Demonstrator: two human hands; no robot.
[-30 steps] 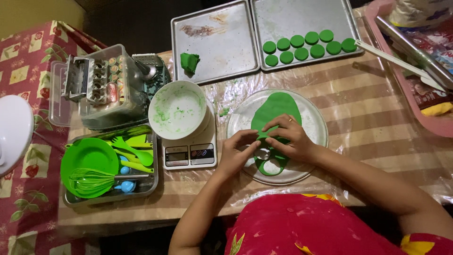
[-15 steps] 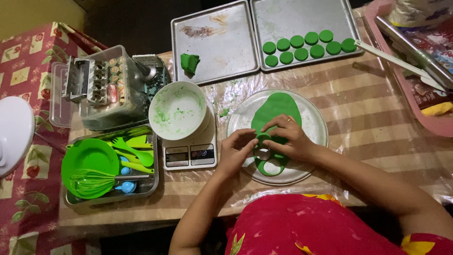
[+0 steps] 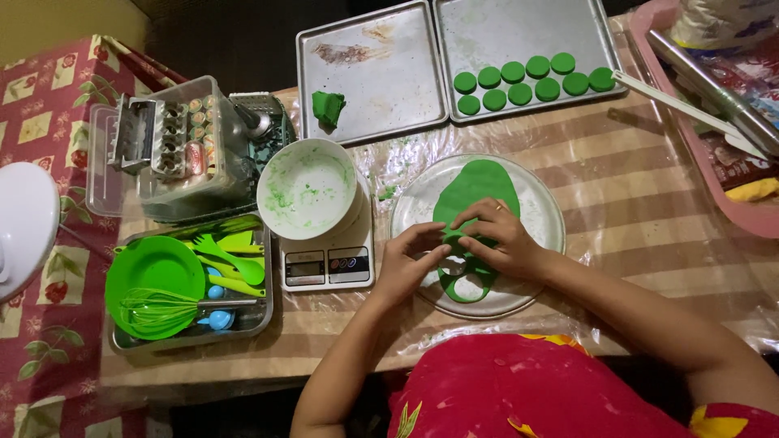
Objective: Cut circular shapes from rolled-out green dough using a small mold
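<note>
A flat sheet of green dough [image 3: 472,191] lies on a round glass plate [image 3: 537,195], with round holes cut from its near end. My left hand [image 3: 410,261] and my right hand [image 3: 497,235] meet over the near part of the sheet, fingertips pinched around something small that the fingers hide. Behind the plate, a metal baking tray [image 3: 527,32] carries several green dough discs [image 3: 531,79] in two rows. A second tray [image 3: 369,65] holds a green dough lump [image 3: 328,107].
A white bowl [image 3: 307,188] smeared with green stands on a kitchen scale [image 3: 326,266]. Left of it, a tray [image 3: 191,332] holds a green plate, whisk and utensils, and a clear plastic box [image 3: 174,150] sits behind. A pink tray [image 3: 714,195] with packages lies at right.
Both hands stay over the near end of the dough sheet, with only slight finger movement. Nothing else has moved.
</note>
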